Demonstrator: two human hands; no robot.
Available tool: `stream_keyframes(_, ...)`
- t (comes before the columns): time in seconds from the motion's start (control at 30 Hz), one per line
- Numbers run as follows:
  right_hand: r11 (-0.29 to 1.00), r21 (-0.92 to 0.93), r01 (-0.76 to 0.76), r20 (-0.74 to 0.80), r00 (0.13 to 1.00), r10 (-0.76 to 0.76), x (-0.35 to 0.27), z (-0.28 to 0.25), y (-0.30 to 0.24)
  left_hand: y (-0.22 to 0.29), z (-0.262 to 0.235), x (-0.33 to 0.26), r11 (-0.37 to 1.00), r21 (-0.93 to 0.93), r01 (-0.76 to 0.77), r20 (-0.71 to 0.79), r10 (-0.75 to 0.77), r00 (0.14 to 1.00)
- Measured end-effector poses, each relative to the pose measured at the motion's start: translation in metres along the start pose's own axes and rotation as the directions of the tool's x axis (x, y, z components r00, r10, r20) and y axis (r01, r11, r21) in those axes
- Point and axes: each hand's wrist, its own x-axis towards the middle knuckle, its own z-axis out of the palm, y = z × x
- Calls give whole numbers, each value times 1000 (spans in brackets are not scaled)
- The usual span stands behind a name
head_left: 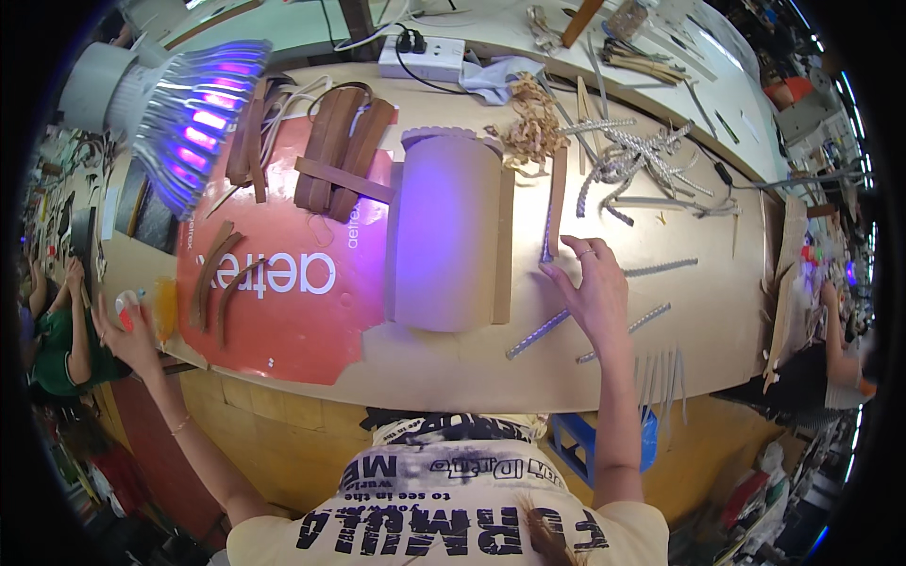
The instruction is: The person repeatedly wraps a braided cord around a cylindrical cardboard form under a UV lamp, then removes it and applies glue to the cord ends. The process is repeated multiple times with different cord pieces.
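Currently | right hand point(593, 283) is hovering over a studded strip point(538, 334) on the bench point(453, 363), fingers spread, clasping nothing | left hand point(130, 330) is reaching off the left edge, fingers splayed by a small jar point(127, 304) | step: picking a strip, judged | next is calling for a fingertip pinch on its thin edge.

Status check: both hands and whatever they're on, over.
Right hand open, fingertips on a silver strip beside the pale cylinder form. Left hand out at the bench's left edge by an orange bottle; grip unclear.
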Motion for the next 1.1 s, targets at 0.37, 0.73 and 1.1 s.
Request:
stream_keyframes(0.37,807,542,-233,-29,955,295,10,19,12,367,-86,-58,461,-881,-105,197,560,805)
stream_keyframes(0.73,-603,798,-28,-55,992,-118,-17,-57,12,497,-96,-73,100,-981,166,176,821,543)
stream_keyframes(1.1,-784,595,-179,-236,893,-383,18,-86,3,538,-92,-64,71,-897,437,299,825,480)
